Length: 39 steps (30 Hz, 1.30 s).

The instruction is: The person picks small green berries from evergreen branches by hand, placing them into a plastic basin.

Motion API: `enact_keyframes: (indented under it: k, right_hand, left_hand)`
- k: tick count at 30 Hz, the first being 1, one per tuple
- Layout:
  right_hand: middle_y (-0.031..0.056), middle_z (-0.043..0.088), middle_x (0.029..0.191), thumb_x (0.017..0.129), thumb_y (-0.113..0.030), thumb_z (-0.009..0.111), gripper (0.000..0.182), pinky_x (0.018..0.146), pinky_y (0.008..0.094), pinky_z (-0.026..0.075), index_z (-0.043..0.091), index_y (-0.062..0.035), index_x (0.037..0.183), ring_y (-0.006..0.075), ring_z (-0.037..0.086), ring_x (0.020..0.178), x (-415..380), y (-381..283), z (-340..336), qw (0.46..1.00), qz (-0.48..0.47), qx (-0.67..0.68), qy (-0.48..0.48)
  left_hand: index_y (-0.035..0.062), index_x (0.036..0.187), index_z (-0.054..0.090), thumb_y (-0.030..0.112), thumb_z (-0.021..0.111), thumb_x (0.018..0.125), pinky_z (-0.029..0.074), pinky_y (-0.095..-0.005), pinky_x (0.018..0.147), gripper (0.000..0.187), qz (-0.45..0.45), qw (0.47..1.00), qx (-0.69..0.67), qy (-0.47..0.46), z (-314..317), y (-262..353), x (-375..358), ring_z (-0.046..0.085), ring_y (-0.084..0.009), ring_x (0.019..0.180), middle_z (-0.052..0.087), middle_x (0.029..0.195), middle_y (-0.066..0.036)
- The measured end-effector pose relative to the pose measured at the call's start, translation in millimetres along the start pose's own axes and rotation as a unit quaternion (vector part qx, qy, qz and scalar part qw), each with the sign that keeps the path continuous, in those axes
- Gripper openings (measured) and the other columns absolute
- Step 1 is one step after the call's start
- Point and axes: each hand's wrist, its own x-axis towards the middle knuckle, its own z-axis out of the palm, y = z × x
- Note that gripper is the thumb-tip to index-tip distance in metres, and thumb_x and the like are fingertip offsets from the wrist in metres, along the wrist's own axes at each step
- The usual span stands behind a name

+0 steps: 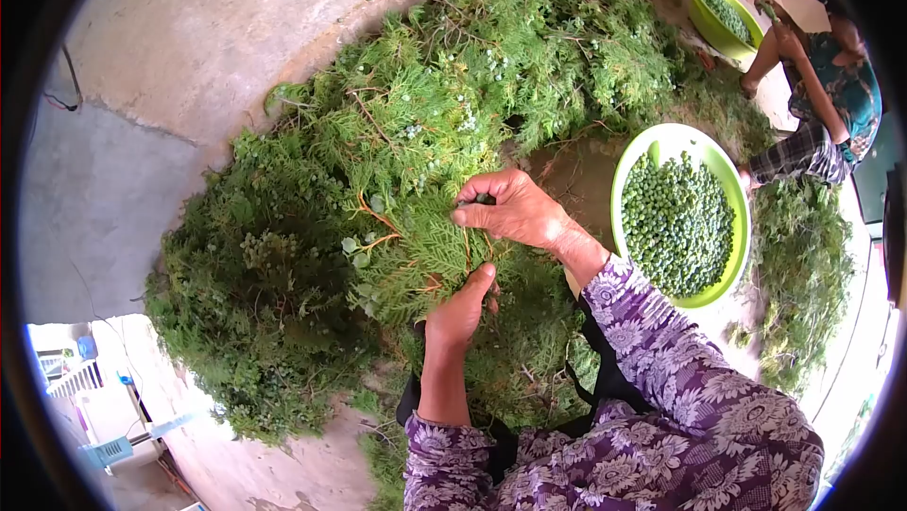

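A leafy green sprig [416, 251] with orange-brown stems and a few pale green cones is held in front of me. My left hand [460, 308] is closed round its stem from below, thumb on top. Above it, my right hand [510, 209] pinches a small dark green cone [484, 199] between thumb and fingers at the sprig's upper right edge. To the right of my right hand is a lime-green basin [744, 237] holding many round green cones [675, 223].
A large heap of cut branches [567, 48] spreads behind and left of my hands. At the upper right sits another person [822, 95] near a second green basin [704, 20] of cones. More branches [803, 275] lie at the right. Concrete floor [189, 48] shows at the upper left.
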Motion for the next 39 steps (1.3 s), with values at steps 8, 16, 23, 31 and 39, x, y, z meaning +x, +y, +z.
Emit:
enact_keyframes:
  k: [8, 16, 23, 31, 39]
  right_hand:
    - [0.0007, 0.057, 0.067, 0.081, -0.013, 0.058, 0.004, 0.035, 0.0169, 0.031, 0.06, -0.0094, 0.082, 0.0057, 0.048, 0.047, 0.6, -8.3, -54.8, 0.915, -0.03, 0.304, 0.262]
    - [0.0091, 0.062, 0.074, 0.073, -0.007, 0.051, 0.018, 0.058, 0.03, 0.047, 0.062, -0.0041, 0.086, 0.0202, 0.059, 0.064, -66.6, 44.0, -188.5, 0.771, -0.063, -0.359, 0.522]
    - [0.0155, 0.045, 0.124, 0.073, -0.026, 0.058, 0.048, 0.095, 0.0383, 0.034, 0.05, -0.0098, 0.118, 0.0307, 0.043, 0.114, -118.2, 66.9, -196.2, 0.642, 0.3, -0.553, 0.439]
    - [0.023, 0.042, 0.122, 0.062, -0.03, 0.073, 0.08, 0.1, 0.0394, 0.03, 0.035, -0.0058, 0.127, 0.0311, 0.039, 0.117, -46.0, -9.4, 22.0, 0.836, -0.111, -0.537, -0.007]
    - [0.0203, 0.058, 0.094, 0.072, -0.01, 0.059, 0.043, 0.08, 0.0378, 0.042, 0.05, -0.0017, 0.113, 0.0328, 0.056, 0.091, -20.4, 31.2, 53.6, 0.921, -0.076, -0.378, -0.049]
  left_hand:
    - [0.0012, 0.084, 0.056, 0.025, 0.062, 0.08, 0.042, -0.0286, 0.049, 0.025, -0.024, 1.0, 0.001, -0.015, -7.9, 10.7, -4.4, 0.05, -0.0156, 0.054, 0.053, 0.066, -0.006]
    - [0.0025, 0.101, 0.051, 0.042, 0.044, 0.087, 0.045, -0.0301, 0.069, 0.043, 0.089, 0.964, -0.245, -0.056, -32.0, 25.7, 3.0, 0.053, -0.0172, 0.075, 0.056, 0.087, -0.008]
    - [0.0062, 0.11, 0.048, 0.039, 0.042, 0.088, 0.048, -0.0345, 0.065, 0.04, 0.137, 0.936, -0.323, 0.012, -31.3, 32.8, 2.9, 0.056, -0.02, 0.073, 0.059, 0.091, -0.011]
    - [0.0068, 0.102, 0.051, 0.03, 0.061, 0.079, 0.045, -0.0366, 0.077, 0.034, 0.056, 0.927, -0.366, 0.065, -40.6, 20.1, 20.3, 0.056, -0.0202, 0.079, 0.059, 0.088, -0.009]
    - [0.0079, 0.097, 0.052, 0.02, 0.07, 0.07, 0.035, -0.0382, 0.083, 0.034, 0.028, 0.955, -0.28, 0.092, -49.9, 12.6, 20.8, 0.047, -0.0177, 0.094, 0.053, 0.095, -0.003]
